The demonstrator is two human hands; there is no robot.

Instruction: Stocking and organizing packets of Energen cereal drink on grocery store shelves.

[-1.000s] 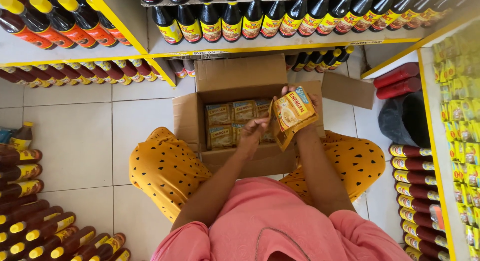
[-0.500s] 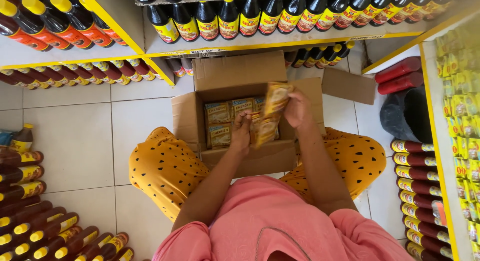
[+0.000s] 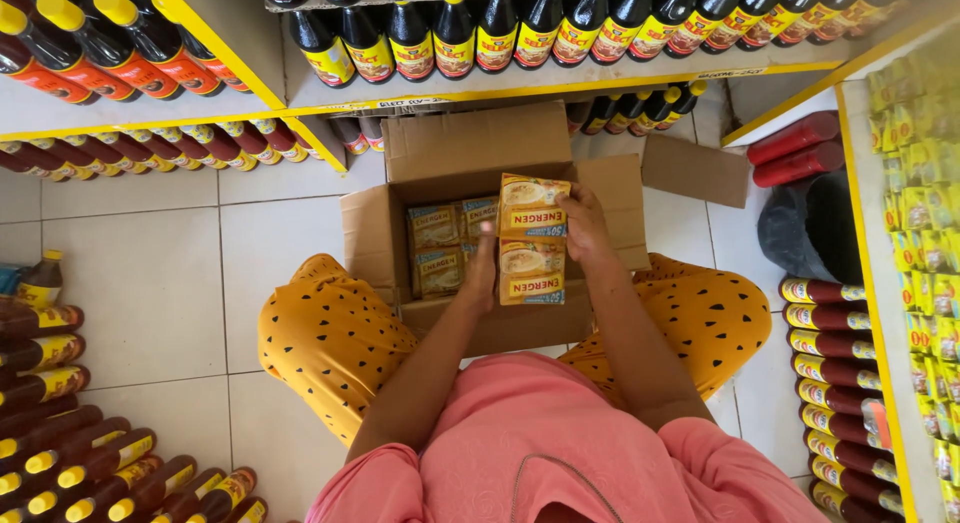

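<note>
Open cardboard box (image 3: 520,328) on the tiled floor (image 3: 150,283), holding yellow sachet packs (image 3: 437,248) at its 9 o'clock side. Both hands, left hand (image 3: 480,273) and right hand (image 3: 583,226), are closed around a strip of yellow sachets (image 3: 532,241) above the box. Dark sauce bottles (image 3: 500,28) fill the shelf at 12 o'clock.

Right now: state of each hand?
Left hand: closed on the lower left edge of the sachet strip.
Right hand: closed on the strip's right edge.
</note>
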